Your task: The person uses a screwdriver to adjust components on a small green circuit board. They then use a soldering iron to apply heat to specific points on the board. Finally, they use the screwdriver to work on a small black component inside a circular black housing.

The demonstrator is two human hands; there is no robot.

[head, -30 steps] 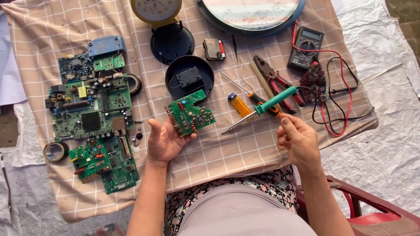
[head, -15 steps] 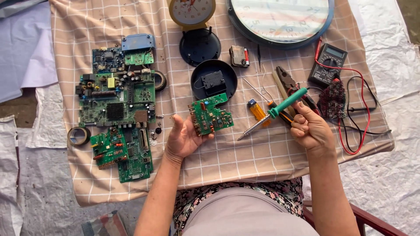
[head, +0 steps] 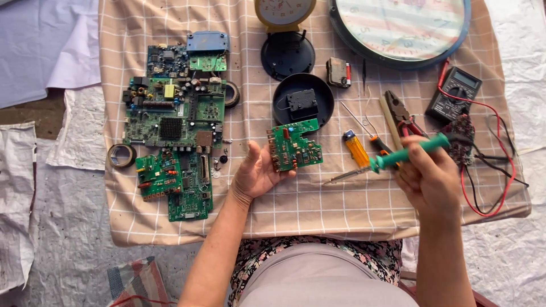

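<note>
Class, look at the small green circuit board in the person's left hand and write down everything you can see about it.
The small green circuit board is a flat, irregular piece with a stepped notch at its upper right. Its top face carries small parts: a red one, a blue one, and rows of pale components. It looks like rigid board material. It is held roughly level, face up, above the checked beige cloth. The left hand supports its left edge with the fingertips. The soldering iron in the right hand points toward it without touching.

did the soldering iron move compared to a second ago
Yes. The soldering iron, held in the right hand, has swung left: against the pliers, its tip now lies flatter and lower.
</note>
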